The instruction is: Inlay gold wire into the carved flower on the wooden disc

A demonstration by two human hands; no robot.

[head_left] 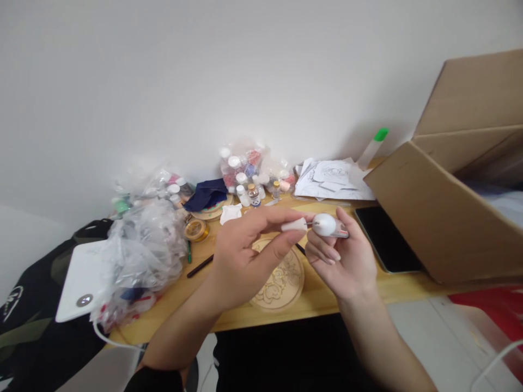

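Note:
My left hand (245, 247) pinches a small white cap (295, 224) between thumb and fingers. In my right hand (345, 258) is a small needle-tip bottle (326, 225) with a rounded white top, its body partly hidden by my fingers. The bottle points left, and its thin metal needle runs toward the open end of the cap; whether the tip is inside cannot be made out. Beneath both hands, a round wooden disc (281, 288) with a gold-lined pattern lies on the table, partly covered by my left hand.
An open cardboard box (461, 218) stands at right beside a black tablet (386, 239). Behind lie papers (333, 177), small bottles (254, 196) and dark blue cloth (208, 194). At left are a gold wire spool (196, 230), plastic bags (147, 245) and a dark stick (200, 266).

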